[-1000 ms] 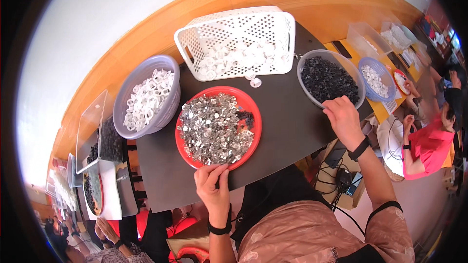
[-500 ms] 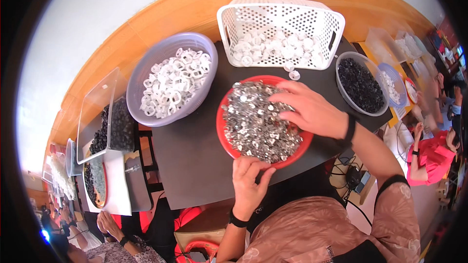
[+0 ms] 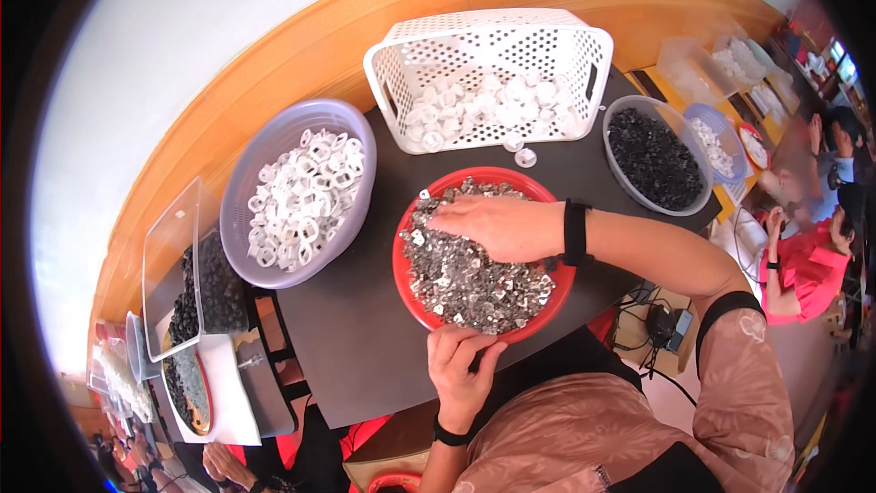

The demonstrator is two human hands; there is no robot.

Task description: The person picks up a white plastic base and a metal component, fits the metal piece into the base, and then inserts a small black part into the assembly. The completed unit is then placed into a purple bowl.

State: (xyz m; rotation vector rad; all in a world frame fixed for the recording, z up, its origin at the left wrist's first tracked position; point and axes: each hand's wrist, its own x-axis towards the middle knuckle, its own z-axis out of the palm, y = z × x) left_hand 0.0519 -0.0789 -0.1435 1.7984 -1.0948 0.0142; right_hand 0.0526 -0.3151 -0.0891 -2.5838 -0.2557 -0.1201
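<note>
In front of me a round red basin (image 3: 406, 297) is heaped with small shiny metal pieces (image 3: 474, 285). Across the top of the heap lies my right hand (image 3: 502, 225), open, its fingers stretched out to the left and its palm down on the pieces. The undersides of those fingers are hidden. My left hand (image 3: 459, 367) pinches the basin's near rim between thumb and bent fingers. Just beyond the basin are two loose white plastic parts (image 3: 525, 158), in front of a white perforated basket (image 3: 488, 132) of similar parts.
A lavender colander (image 3: 239, 242) of white ring-shaped parts stands left, near a clear bin (image 3: 173, 246) of black parts. On the right is a clear bowl of black pieces (image 3: 659, 160). Cables (image 3: 639, 319) hang beyond the table edge. Other people sit at both sides.
My right hand has swept left over the metal pieces, its fingers flattening out. My left hand stays at the basin's rim. The whole view has shifted slightly.
</note>
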